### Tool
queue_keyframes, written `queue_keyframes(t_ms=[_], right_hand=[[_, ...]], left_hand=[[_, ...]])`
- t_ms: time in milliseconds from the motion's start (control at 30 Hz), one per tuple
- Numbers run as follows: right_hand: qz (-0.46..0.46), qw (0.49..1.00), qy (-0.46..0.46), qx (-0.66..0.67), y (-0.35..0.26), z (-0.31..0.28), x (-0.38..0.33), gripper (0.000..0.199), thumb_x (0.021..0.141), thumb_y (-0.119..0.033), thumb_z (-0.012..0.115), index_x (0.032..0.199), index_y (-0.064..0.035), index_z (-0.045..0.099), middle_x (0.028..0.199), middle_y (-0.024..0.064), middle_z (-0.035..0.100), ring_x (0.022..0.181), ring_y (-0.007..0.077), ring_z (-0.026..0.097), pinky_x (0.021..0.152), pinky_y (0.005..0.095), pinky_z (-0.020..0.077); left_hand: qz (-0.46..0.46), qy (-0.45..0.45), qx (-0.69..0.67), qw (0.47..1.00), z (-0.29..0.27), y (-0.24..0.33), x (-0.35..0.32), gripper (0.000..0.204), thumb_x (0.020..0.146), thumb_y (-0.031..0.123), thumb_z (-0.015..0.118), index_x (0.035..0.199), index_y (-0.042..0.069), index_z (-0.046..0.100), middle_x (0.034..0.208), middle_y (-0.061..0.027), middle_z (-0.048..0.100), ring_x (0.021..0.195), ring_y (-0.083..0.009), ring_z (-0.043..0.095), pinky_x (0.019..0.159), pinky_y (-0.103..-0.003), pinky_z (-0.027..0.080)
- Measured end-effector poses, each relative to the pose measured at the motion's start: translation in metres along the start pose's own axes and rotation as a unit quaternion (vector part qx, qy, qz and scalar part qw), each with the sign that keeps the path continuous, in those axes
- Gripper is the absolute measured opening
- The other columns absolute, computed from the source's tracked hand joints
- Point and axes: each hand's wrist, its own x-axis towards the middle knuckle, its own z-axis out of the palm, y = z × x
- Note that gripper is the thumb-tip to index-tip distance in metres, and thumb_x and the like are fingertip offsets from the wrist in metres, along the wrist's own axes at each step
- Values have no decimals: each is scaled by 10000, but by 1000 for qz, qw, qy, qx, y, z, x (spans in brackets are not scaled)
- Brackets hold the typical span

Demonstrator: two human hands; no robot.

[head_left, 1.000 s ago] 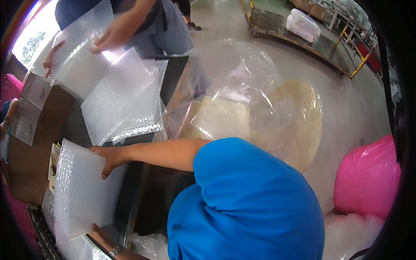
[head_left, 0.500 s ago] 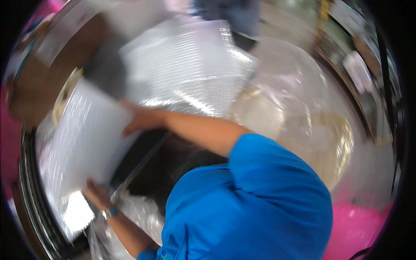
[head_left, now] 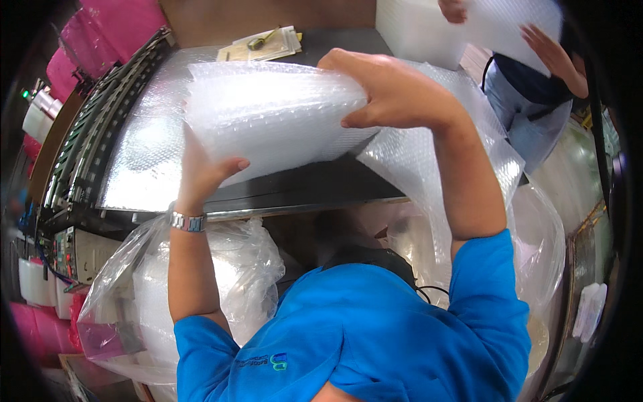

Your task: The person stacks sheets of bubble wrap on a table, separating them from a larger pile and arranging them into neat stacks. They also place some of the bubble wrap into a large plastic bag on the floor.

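Note:
A stack of clear bubble wrap sheets point(head_left: 274, 114) is held up between my hands above the dark tabletop point(head_left: 288, 187). My right hand point(head_left: 385, 87) is closed round its right end, fingers over the top edge and thumb at the near side. At the left end is my left hand point(head_left: 204, 167), its thumb in front and its fingers partly hidden and blurred against the stack. Under and left of the stack, more bubble wrap point(head_left: 144, 147) lies flat on the table. A loose bubble wrap sheet point(head_left: 418, 161) hangs over the table's right edge.
A roller conveyor point(head_left: 100, 124) runs along the left, by a control box point(head_left: 80, 254). Papers with a tape measure point(head_left: 256, 44) lie at the back. Filled clear plastic bags point(head_left: 207, 275) stand below the table. At the upper right, another person's hands point(head_left: 549, 50) hold bubble wrap point(head_left: 512, 27).
The view has swung left and steadied. My hands, earlier on the flat sheets, now hold a stack raised off the table, my right hand at its far right end.

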Motion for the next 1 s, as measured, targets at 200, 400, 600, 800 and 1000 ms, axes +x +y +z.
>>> queue_keyframes(t_ms=[200, 400, 600, 800, 1000], right_hand=[[-30, 998, -49, -26, -3, -4, 32, 623, 573, -181, 706, 1146, -105, 473, 1016, 170, 569, 963, 341, 531, 858, 388, 412], [58, 996, 40, -63, 27, 34, 43, 767, 544, -270, 747, 1236, -161, 435, 1085, 152, 548, 1055, 322, 473, 910, 412, 360], [-29, 975, 209, 66, 27, 38, 43, 761, 607, -359, 755, 1260, -169, 414, 1188, 113, 477, 1093, 278, 457, 918, 361, 367], [185, 902, 182, 345, 91, 111, 18, 669, 704, -426, 697, 1206, -67, 438, 1094, 168, 496, 1101, 277, 455, 926, 365, 362], [141, 962, -28, 230, 62, 192, 4, 632, 715, -405, 670, 1218, -93, 446, 1206, 199, 429, 1155, 334, 402, 959, 434, 321]], left_hand=[[-7, 36, -131, 991, 16, -2, -15, 701, 649, 236, 783, 1172, -10, 386, 1020, -107, 546, 904, -182, 540, 793, -307, 447], [7, 102, -188, 977, 51, -30, -29, 626, 701, 179, 739, 1179, -1, 378, 1101, -123, 489, 994, -207, 490, 854, -319, 408], [9, 208, -112, 972, 44, -26, -34, 610, 724, 171, 722, 1183, -20, 369, 1090, -138, 488, 978, -212, 491, 832, -324, 414], [43, 380, 71, 921, 29, -20, -46, 620, 734, 202, 715, 1177, -56, 367, 1054, -198, 505, 970, -279, 510, 821, -360, 420], [24, 376, 195, 906, 14, -32, -64, 750, 739, 218, 716, 1232, -108, 254, 1158, -247, 410, 1049, -304, 450, 889, -378, 384]])
